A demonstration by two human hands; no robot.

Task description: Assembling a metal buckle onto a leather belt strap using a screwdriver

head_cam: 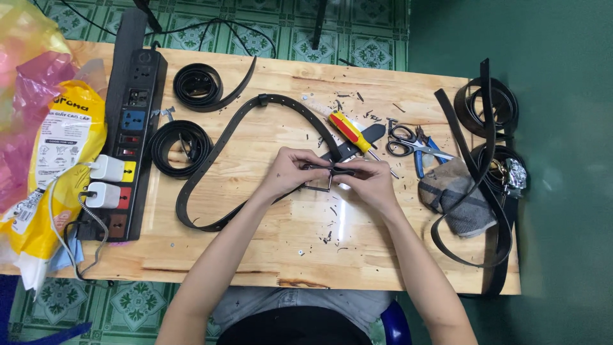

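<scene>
Left hand: the left hand (292,170) sits over the middle of the table (383,249), fingers curled and pinched shut on the near side of a metal buckle (319,177).
Right hand: the right hand (367,179) meets it from the other side, fingertips closed on the buckle's far edge and on the belt end there.
Buckle: a square metal frame, held just off the wood between the two sets of fingertips, partly hidden by them.
Belt: a long black belt (220,150) runs away from the fingers, arcs up past the left hand, then loops back down to the left of the left wrist and lies flat on the wood.
Screwdriver: a red-and-yellow screwdriver (350,131) lies just beyond the right fingertips, slanted.
Scissors: black scissors (401,140) lie past the right hand, farther out, with blue-handled pliers (420,160) just beside them.
Cloth: a grey cloth (456,195) is bunched to the outside of the right hand, near it.
Coiled belts: two rolled belts (182,144) sit well beyond the left hand; more belts (488,108) hang at the table edge well outside the right hand.
Power strip: a black power strip (131,134) with two white plugs lies well outside the left hand.
Bags: yellow and pink bags (51,140) lie past the strip.
Scraps: small dark bits are scattered on the wood around the fingers.
</scene>
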